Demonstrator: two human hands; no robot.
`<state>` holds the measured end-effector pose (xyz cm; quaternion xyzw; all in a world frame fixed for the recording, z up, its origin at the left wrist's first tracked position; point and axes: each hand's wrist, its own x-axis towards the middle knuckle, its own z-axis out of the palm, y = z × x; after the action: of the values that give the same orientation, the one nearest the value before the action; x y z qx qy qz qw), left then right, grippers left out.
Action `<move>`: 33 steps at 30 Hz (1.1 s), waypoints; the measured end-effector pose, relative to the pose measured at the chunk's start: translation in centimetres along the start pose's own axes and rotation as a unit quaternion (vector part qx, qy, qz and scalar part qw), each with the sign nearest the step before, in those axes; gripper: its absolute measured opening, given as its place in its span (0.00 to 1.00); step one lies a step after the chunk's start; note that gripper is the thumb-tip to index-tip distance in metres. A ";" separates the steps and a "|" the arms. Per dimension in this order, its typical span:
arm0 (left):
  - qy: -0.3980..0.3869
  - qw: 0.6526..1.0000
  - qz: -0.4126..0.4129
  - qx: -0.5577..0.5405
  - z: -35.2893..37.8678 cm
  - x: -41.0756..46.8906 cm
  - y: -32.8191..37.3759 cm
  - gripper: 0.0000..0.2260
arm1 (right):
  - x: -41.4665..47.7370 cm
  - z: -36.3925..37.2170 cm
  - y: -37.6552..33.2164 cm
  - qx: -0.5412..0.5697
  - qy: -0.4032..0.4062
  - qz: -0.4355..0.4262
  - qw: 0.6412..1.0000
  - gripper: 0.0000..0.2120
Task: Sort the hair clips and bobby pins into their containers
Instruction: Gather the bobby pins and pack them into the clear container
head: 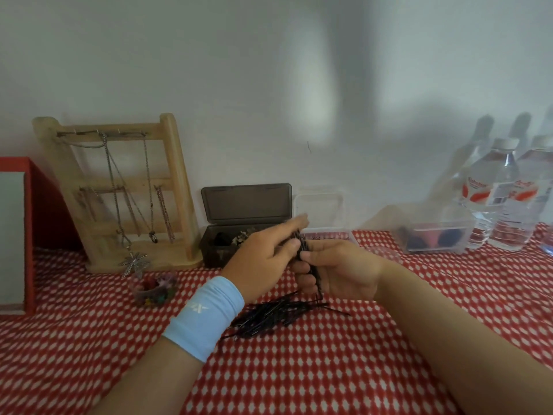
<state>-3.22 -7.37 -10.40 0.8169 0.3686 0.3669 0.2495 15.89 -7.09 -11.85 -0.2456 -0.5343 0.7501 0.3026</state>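
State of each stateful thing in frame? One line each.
dark box, lid open, holds items
clear tub, lid up
bobby pin bundle, gripped upright in right hand
left hand, fingers at bundle top, grip unclear
loose bobby pins, piled on cloth
water bottles, capped, upright

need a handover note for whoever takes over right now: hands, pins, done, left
Right hand grips a bundle of bobby pins upright.
Left hand touches its top; blurred, grip unclear.
A pile of bobby pins lies on the tablecloth under the hands.
Dark box stands open with items inside; clear container beside it open, contents hidden.
Done: some pins gathered.
Left: gather the pile, put pins in their container.
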 end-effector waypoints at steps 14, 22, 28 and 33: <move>0.021 0.857 -0.259 -0.444 0.6 3.2 0.8 0.20 | 1.1 -0.3 -1.5 0.130 0.160 -0.189 0.960 0.08; -0.045 0.774 -0.347 -0.528 1.9 1.5 2.3 0.24 | 1.2 0.6 -2.9 0.035 0.262 -0.277 0.924 0.10; -0.046 0.634 -0.291 -0.715 1.1 1.1 2.6 0.26 | 1.1 0.6 -1.6 -0.169 0.289 -0.241 0.911 0.09; -0.019 0.595 -0.271 -0.757 1.1 1.3 2.2 0.27 | 0.9 0.5 -1.8 -0.153 0.263 -0.250 0.919 0.09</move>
<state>-0.83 -7.85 -9.04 0.2041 0.1580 0.4136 0.8731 15.20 -6.34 -10.05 -0.3360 -0.5879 0.4673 0.5684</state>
